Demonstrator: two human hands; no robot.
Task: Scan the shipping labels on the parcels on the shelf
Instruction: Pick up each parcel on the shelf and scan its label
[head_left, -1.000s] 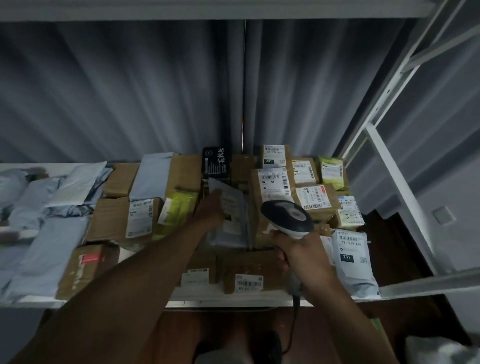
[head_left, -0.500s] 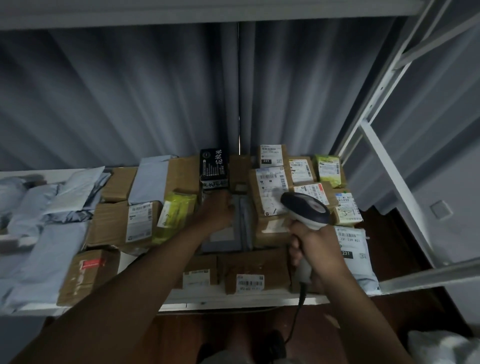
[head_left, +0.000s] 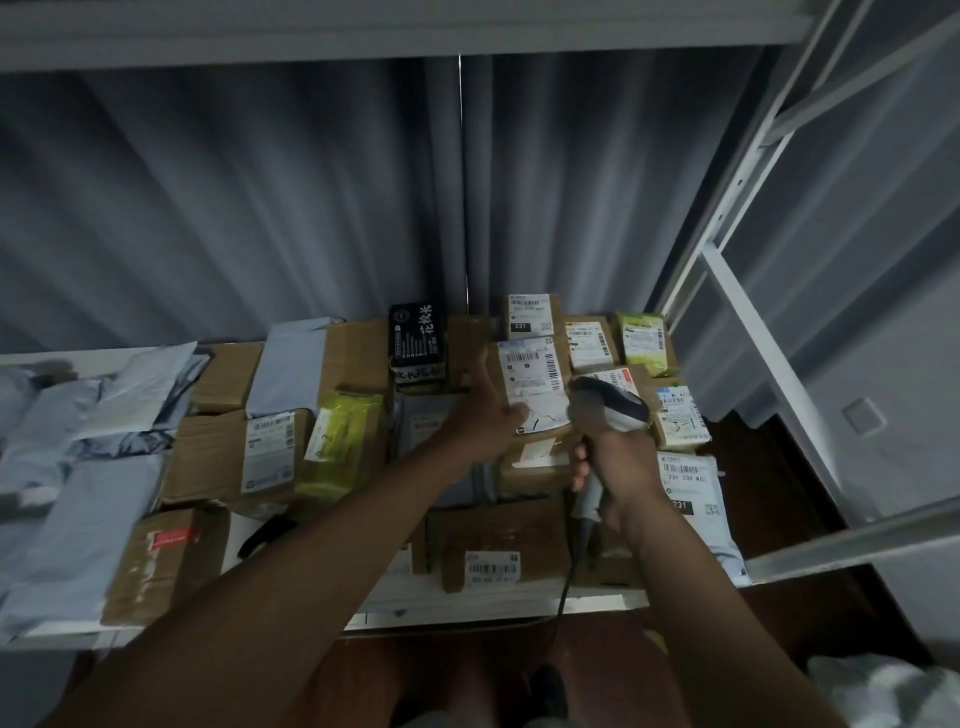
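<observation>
**Scanner Brought Up to a Box Label**

Since the earlier frame, the left hand (head_left: 480, 415) has been moved off the flat grey bag at 12 o'clock and onto a cardboard box (head_left: 530, 395) toward 1 o'clock. The scanner (head_left: 605, 410) has been kept at about the same place.

The box is gripped at its left edge by the left hand, thumb on the front face near the bottom of the label and fingers behind. It is tipped so that its white label (head_left: 530, 371) faces the person. The right hand (head_left: 621, 467) is closed around the scanner handle, and a black cord is seen hanging down from it.

The label lies just to 10 o'clock of the scanner head, very near it. Its long side runs up and down, and a barcode is printed along its right edge. The right hand is nearer to the label. It is judged that the scanner head must be turned a little left to reach the barcode.

On a box (head_left: 530, 317) at the back, "231" can be read. On a grey bag (head_left: 691, 499) at 3 o'clock, "231-239 K01" and "231" can be read. White Chinese writing is printed on a black box (head_left: 418, 338).
</observation>
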